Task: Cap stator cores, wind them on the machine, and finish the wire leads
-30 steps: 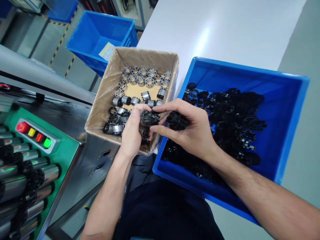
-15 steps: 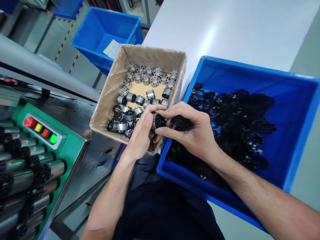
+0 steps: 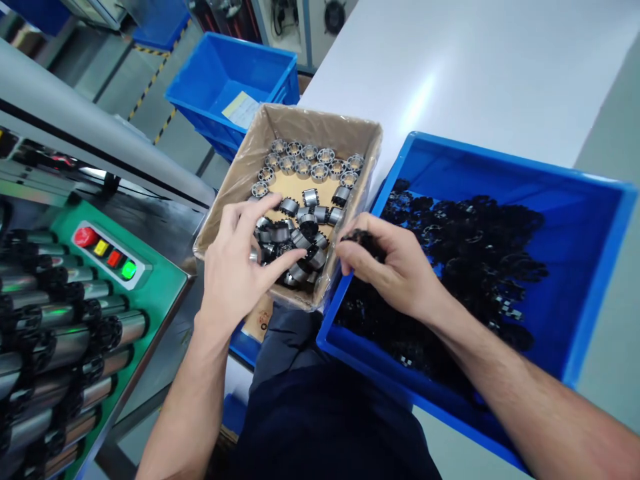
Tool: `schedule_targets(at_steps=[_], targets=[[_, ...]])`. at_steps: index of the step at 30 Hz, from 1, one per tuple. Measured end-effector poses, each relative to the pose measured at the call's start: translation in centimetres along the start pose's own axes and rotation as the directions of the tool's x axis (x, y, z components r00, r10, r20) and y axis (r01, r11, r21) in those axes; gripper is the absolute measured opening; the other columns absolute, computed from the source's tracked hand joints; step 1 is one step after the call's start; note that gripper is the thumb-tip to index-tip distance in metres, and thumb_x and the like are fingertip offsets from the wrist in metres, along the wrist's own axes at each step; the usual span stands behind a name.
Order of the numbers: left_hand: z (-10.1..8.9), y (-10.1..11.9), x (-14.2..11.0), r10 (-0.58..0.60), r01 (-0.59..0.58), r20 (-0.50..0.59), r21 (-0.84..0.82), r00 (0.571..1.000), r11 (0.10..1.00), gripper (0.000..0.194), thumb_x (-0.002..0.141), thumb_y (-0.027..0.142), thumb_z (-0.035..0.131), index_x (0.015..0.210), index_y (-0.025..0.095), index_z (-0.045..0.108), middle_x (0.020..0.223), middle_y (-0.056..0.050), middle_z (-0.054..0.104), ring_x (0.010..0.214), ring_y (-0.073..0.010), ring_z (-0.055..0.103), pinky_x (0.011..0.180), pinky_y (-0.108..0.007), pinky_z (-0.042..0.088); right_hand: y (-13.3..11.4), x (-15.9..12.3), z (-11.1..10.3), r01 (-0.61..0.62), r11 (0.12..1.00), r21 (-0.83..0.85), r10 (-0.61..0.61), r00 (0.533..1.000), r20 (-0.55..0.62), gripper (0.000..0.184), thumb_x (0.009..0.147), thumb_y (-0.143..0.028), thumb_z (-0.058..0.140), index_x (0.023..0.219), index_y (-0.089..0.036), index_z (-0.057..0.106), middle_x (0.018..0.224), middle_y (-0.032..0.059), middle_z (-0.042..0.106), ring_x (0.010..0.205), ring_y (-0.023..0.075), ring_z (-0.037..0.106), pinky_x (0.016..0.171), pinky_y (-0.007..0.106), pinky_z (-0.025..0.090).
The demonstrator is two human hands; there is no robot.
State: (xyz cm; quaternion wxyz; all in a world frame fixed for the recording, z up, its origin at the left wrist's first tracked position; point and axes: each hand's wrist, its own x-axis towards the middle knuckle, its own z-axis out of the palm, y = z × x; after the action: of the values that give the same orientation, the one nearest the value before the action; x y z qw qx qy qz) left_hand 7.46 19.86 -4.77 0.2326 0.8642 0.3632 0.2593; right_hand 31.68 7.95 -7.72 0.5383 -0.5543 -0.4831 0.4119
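Note:
My left hand [image 3: 235, 257] is spread over the near left of a plastic-lined cardboard box [image 3: 320, 120], thumb and forefinger wide apart. Under and beside it lie metal cylinders with black toothed end caps [image 3: 300, 237], heaped on their sides. One silvery piece [image 3: 255, 256] shows behind its fingers; whether they touch it I cannot tell. Black plastic end caps [image 3: 364, 239] are gripped in my right hand [image 3: 395, 263], between the box and a blue bin; how many is hidden. Loose black end caps [image 3: 475, 253] lie piled in that blue bin [image 3: 520, 157].
Bare metal rings [image 3: 320, 172] stand in rows at the box's far side. To the left, a green panel [image 3: 165, 283] carries a button box [image 3: 113, 257] and rows of metal cylinders [image 3: 67, 347]. Another blue bin [image 3: 200, 73] with a paper stands behind. The white table [image 3: 450, 60] extends beyond.
My left hand has let go of a capped metal cylinder, which both hands were on, and moved left, opening. My right hand has drawn slightly away, still holding black end caps. The view has shifted.

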Motion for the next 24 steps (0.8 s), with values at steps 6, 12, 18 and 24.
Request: schedule_targets(at_steps=[6,12,18,24], targets=[[2.6,3.1,-0.4,0.028,0.058,0.144,-0.561,0.989,0.826,0.029,0.107,0.050,0.100,0.123,0.027,0.095,0.109,-0.005,0.080,0.075,-0.0128,0.064,0.066,-0.025,0.055,0.2,-0.2,0.4,0.102,0.995,-0.008,-0.101,0.993,0.055,0.062,0.104,-0.080,0.093,0.094,-0.022,0.074,0.090,0.0007,0.078,0.083,0.0167,0.068,0.077,0.030,0.056],[4.2,3.1,-0.8,-0.212,0.276,0.181,-0.725,0.960,0.632,0.026,0.093,0.027,0.109,0.089,0.022,0.084,0.085,0.003,0.066,0.067,-0.0078,0.055,0.062,-0.020,0.047,1.1,-0.8,0.7,0.435,0.869,-0.235,-0.469,0.876,-0.113,0.033,0.108,-0.043,0.101,0.126,-0.025,0.081,0.112,0.0043,0.087,0.100,0.0210,0.085,0.090,0.034,0.071],[4.7,3.2,-0.9,-0.240,0.492,0.439,-0.833,0.866,0.253,0.053,0.090,0.051,0.113,0.084,0.022,0.069,0.072,0.007,0.053,0.050,-0.0059,0.041,0.046,-0.020,0.042,0.9,-0.6,0.9,0.463,0.864,-0.197,-0.484,0.873,-0.069,0.031,0.110,-0.035,0.098,0.136,-0.026,0.085,0.129,0.0066,0.092,0.104,0.0206,0.088,0.094,0.034,0.075],[4.9,3.1,0.9,-0.490,0.388,0.369,-0.919,0.790,-0.066,0.059,0.065,0.031,0.114,0.110,0.025,0.076,0.101,-0.001,0.074,0.084,-0.0147,0.074,0.075,-0.025,0.071,0.7,-0.3,0.8,0.391,0.919,-0.052,-0.394,0.908,-0.141,0.042,0.105,-0.040,0.105,0.140,-0.024,0.086,0.133,0.0059,0.090,0.115,0.0205,0.087,0.098,0.033,0.074]])
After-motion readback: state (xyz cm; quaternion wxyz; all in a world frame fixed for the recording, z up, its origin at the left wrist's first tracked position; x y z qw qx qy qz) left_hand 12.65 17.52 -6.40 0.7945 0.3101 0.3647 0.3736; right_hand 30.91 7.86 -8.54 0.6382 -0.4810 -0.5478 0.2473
